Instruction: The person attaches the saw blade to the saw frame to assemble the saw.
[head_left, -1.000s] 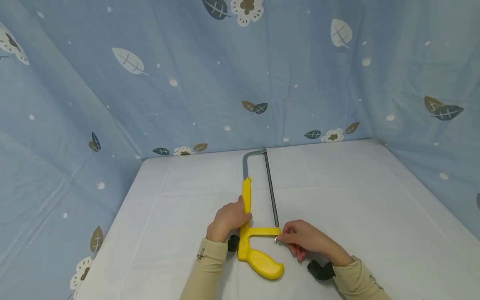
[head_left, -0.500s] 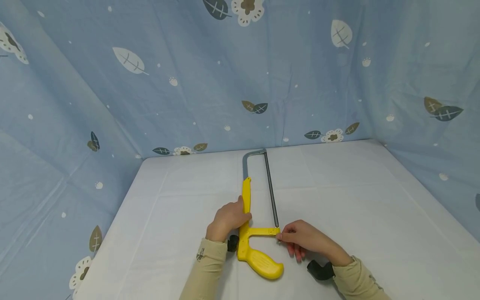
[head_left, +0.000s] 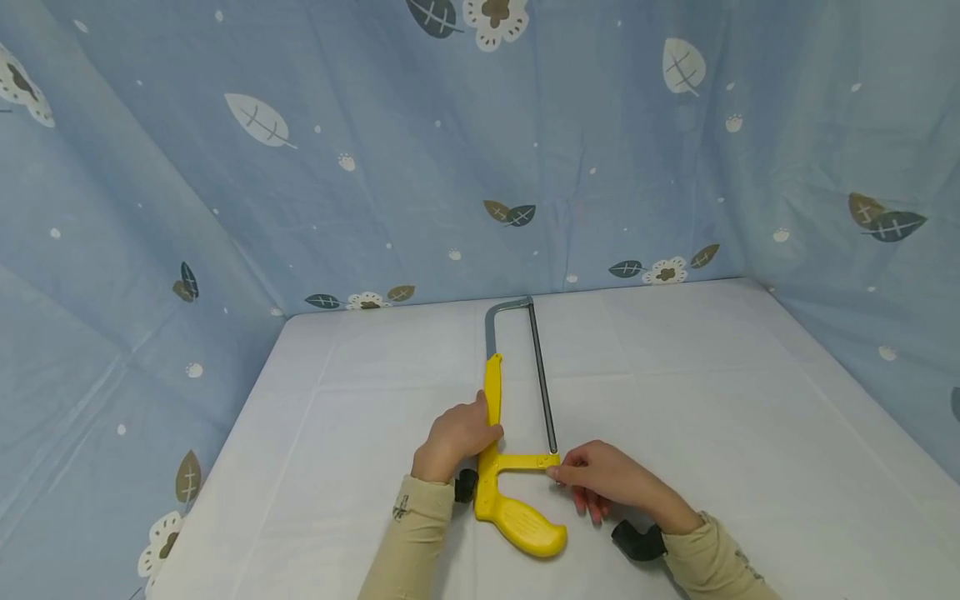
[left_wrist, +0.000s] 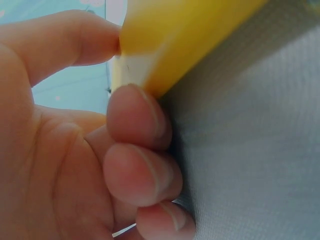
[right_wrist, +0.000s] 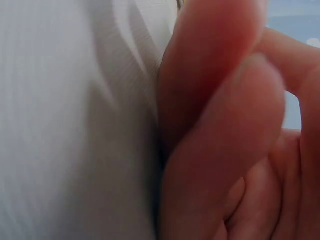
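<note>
A hacksaw (head_left: 491,400) with a yellow frame and a grey metal front bow lies on the white table, its blade side facing right. My left hand (head_left: 459,433) grips the yellow frame above the handle. In the left wrist view, thumb and curled fingers (left_wrist: 135,117) pinch the yellow part (left_wrist: 165,35). My right hand (head_left: 611,473) is at the right end of the yellow crossbar, thumb and forefinger pinching the small silver wing nut there, now mostly hidden by the fingertips. In the right wrist view, curled fingers (right_wrist: 225,120) rest close to the cloth and hide the nut.
The saw's yellow handle (head_left: 531,529) points toward the front right. White cloth covers the table (head_left: 697,375). A blue curtain (head_left: 420,167) with leaves and flowers hangs behind and at both sides. Black wrist straps or mounts (head_left: 637,542) sit by both sleeves.
My right thumb and forefinger have shifted slightly left around the wing nut, covering more of it. The left hand and the hacksaw stay in place.
</note>
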